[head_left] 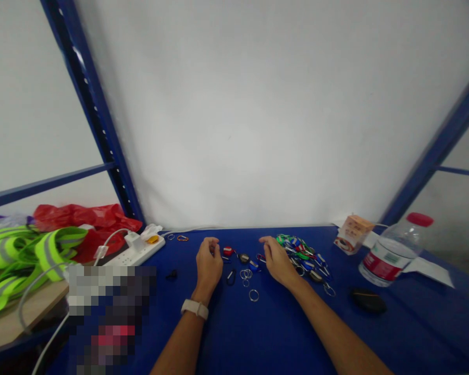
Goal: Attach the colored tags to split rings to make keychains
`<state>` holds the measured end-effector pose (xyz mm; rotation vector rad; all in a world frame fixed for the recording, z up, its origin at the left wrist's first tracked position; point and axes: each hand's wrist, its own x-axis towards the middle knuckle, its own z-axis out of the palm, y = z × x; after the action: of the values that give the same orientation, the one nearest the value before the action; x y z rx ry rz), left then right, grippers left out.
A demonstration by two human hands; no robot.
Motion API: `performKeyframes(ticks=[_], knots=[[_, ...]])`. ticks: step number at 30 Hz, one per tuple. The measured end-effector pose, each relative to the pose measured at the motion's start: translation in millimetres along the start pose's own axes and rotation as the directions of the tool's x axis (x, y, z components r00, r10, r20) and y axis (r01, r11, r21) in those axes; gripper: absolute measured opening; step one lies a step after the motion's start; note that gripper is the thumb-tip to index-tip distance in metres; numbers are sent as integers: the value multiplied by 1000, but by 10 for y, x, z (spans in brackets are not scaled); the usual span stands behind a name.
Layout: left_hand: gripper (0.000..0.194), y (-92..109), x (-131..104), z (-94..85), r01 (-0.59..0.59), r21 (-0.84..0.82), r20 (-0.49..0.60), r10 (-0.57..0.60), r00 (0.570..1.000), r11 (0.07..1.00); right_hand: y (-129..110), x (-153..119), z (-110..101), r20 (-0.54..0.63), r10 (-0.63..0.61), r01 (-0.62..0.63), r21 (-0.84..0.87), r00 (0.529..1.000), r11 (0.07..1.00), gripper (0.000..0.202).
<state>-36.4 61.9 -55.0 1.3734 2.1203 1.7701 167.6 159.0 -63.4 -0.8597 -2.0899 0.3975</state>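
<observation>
Bare forearms (183, 341) nearest, over blue tabletop (242, 338). Left hand (210, 263) loosely curled, right hand (276, 260) with fingers partly bent; cannot tell if either grips anything. Between hands: small red, black and blue keychain pieces (243, 258), black carabiner (231, 277), silver metal rings (246, 274). Multicoloured carabiner pile (303, 256) just right of right hand.

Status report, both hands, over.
Left hand beside small red piece, right hand beside multicoloured carabiner pile. Grips unclear. Loose silver metal rings lie between.
</observation>
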Motion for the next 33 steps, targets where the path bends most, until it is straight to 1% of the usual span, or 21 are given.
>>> performKeyframes(ticks=[5, 10, 13, 16, 20, 24, 27, 33], knots=[[16, -45, 19, 3, 47, 15, -34, -46, 998, 999, -22, -2, -5, 6, -3, 3, 10, 1000, 1000, 27], [20, 0, 13, -30, 46, 7, -32, -46, 998, 999, -76, 5, -46, 27, 43, -44, 28, 999, 999, 26], [22, 27, 11, -59, 62, 6, -33, -62, 998, 998, -80, 2, -42, 38, 41, -41, 12, 998, 999, 25], [22, 35, 16, -74, 73, 3, -45, -73, 996, 997, -50, -2, -18, 23, 13, -13, -7, 1000, 1000, 25], [21, 22, 22, -56, 58, -17, -70, -59, 996, 998, 18, 10, 1, -19, -14, 13, -26, 1000, 1000, 27], [18, 0, 17, -21, 45, -23, -56, -46, 997, 999, 37, 19, -6, -39, -18, 17, -37, 999, 999, 25], [19, -12, 12, -9, 42, -7, -43, -42, 998, 999, -26, 0, 0, -3, -37, 37, -30, 999, 999, 23], [18, -11, 3, -11, 40, 14, -31, -40, 999, 999, -247, -73, 64, 132, -95, 97, -9, 987, 995, 21]])
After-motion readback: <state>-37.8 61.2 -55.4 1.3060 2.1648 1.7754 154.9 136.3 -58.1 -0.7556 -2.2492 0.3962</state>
